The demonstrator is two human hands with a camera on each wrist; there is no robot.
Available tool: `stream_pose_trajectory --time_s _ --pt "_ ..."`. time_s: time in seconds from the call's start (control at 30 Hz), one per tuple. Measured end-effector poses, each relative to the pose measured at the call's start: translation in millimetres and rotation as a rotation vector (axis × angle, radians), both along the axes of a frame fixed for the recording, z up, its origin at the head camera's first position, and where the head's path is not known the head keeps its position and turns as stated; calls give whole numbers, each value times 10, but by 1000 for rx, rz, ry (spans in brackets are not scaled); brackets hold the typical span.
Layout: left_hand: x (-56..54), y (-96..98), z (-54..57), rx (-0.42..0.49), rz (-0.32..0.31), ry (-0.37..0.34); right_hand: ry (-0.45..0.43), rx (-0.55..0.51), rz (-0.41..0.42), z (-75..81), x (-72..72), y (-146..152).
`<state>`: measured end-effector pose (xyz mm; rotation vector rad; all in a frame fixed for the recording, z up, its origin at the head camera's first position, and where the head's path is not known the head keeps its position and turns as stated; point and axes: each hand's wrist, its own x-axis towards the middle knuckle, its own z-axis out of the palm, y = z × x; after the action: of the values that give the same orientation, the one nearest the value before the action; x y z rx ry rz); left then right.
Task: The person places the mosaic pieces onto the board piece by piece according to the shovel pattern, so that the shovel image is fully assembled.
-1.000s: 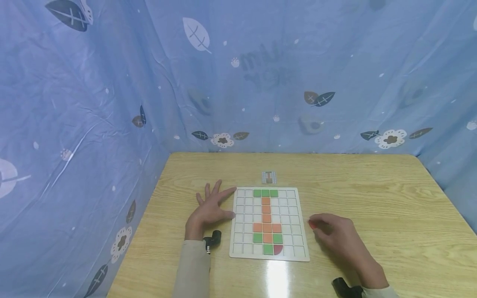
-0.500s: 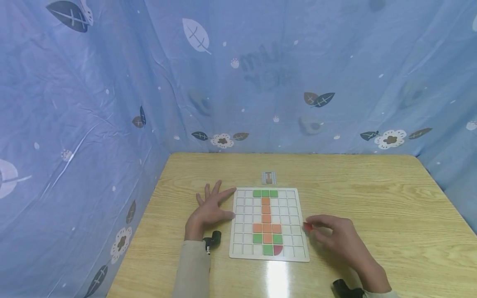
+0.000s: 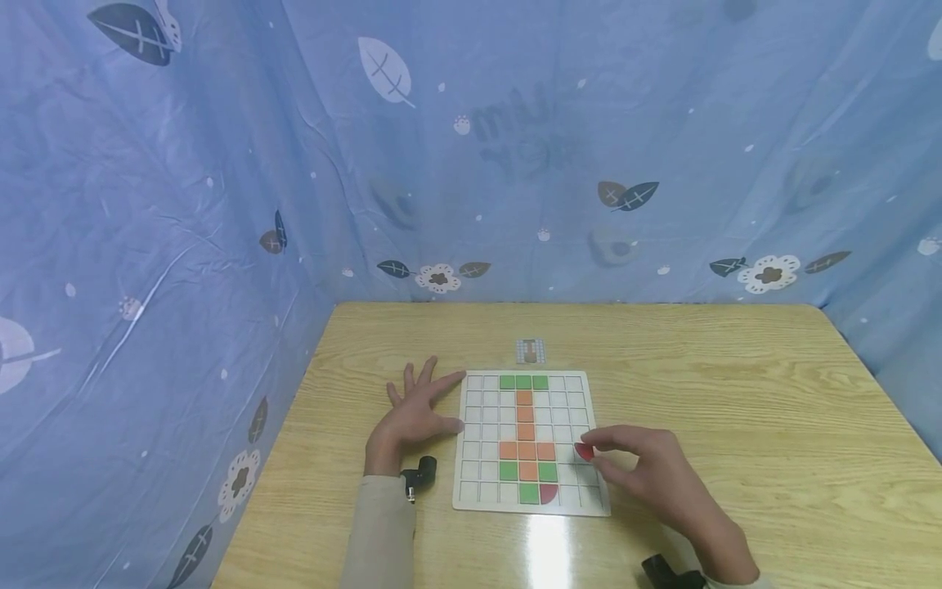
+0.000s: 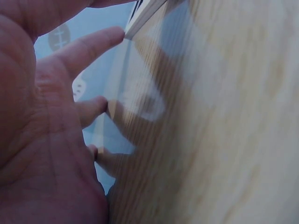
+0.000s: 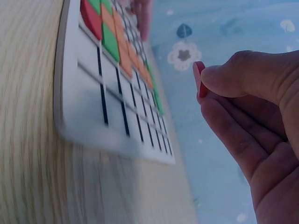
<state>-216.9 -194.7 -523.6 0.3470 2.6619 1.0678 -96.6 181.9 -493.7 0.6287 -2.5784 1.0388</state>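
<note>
A white grid board [image 3: 478,499] lies on the wooden table, with green tiles [image 3: 523,382] in its top row and orange tiles [image 3: 526,414] down the middle. Lower down, green tiles flank the orange column, and a red rounded tile [image 3: 548,493] sits in the bottom row beside a green one. My right hand [image 3: 648,466] pinches another red tile [image 3: 585,451] between thumb and fingers, over the board's right side. In the right wrist view this red tile [image 5: 199,79] stands on edge, above the board. My left hand [image 3: 415,413] is spread, thumb and index fingertip at the board's left edge.
A small pattern card [image 3: 531,352] lies behind the board. A blue patterned curtain [image 3: 471,164] encloses the back and left of the table [image 3: 736,368]. Black wrist cameras [image 3: 419,474] are strapped at both wrists.
My right hand has moved left with the red tile, from the table beside the board to over its right columns. The left hand has stayed in place.
</note>
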Motion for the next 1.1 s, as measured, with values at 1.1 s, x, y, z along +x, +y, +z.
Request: stream_pose_trajectory --time_s 1.1 --pt "8 4 -4 -18 6 0 -218 -177 341 -203 26 -833"
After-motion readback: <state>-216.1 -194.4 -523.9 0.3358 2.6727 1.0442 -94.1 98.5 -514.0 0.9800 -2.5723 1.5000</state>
